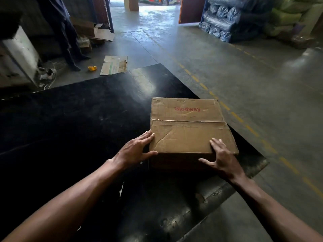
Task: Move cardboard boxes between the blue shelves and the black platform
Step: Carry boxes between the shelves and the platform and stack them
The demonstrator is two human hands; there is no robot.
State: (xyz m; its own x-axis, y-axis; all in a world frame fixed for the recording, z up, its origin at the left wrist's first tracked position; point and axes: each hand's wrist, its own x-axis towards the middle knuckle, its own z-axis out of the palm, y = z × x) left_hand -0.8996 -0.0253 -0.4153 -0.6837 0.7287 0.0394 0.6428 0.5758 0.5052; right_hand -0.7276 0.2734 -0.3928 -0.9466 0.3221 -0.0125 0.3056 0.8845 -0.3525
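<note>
A brown cardboard box with red "Glodway" lettering sits on the black platform, close to the platform's right edge. My left hand lies against the box's near left corner with straight fingers along its left side and the thumb on the front face. My right hand rests on the box's near right corner, fingers flat on the top and thumb spread over the front face. No blue shelves are visible here.
Flattened cardboard and a yellow tape roll lie on the concrete floor beyond the platform. A person's legs stand at the far left. Wrapped blue bundles are stacked at the back right. A dashed yellow line crosses the floor.
</note>
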